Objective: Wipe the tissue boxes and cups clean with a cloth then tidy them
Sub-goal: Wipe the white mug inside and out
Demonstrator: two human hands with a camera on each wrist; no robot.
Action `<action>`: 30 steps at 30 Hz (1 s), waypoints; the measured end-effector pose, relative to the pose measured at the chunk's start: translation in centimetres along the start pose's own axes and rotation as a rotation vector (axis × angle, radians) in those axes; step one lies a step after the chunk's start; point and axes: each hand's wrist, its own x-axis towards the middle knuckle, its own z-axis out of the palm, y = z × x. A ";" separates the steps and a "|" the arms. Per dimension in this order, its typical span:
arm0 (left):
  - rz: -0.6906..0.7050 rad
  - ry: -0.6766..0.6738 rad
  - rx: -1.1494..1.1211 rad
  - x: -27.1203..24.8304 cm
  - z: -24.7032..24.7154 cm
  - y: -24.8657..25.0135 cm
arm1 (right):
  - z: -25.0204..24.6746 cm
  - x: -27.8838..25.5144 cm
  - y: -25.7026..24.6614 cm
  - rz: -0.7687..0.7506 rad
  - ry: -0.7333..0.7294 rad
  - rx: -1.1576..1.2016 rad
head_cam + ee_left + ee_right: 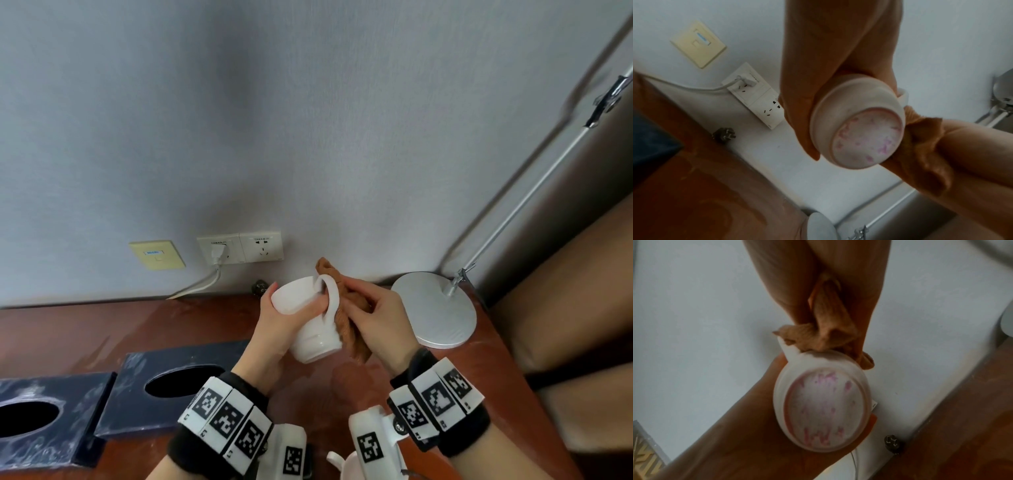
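Note:
My left hand (pixel 277 322) grips a white handled cup (pixel 310 325) tilted in the air above the table, its base toward me. The cup's underside (pixel 867 138) (pixel 824 415) carries pink smears. My right hand (pixel 373 318) holds a bunched brown cloth (pixel 349 329) pressed against the cup's side by the handle (pixel 330 294); the cloth (pixel 925 146) (pixel 826 327) bunches between its fingers. Two dark dusty tissue boxes (pixel 164 387) (pixel 48 418) lie at the lower left. A second white cup (pixel 346 464) peeks out at the bottom edge.
The brown wooden table (pixel 137 329) meets a grey wall with sockets (pixel 239 251) and a plugged white cable (pixel 202 284). A lamp's round white base (pixel 438 308) stands right of my hands, its metal arm rising right. A brown upholstered seat (pixel 565 291) borders the table.

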 end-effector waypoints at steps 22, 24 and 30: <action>-0.531 -0.247 -0.588 0.4 0.1 0.4 | -1.1 -0.7 0.1 -0.043 -0.098 0.408; -0.522 -0.272 -0.610 0.2 0.6 0.6 | -0.9 -1.2 -0.2 -0.208 -0.225 0.092; -0.514 -0.180 -0.512 0.5 0.8 0.2 | -0.4 -0.8 -0.2 -0.305 -0.218 -0.264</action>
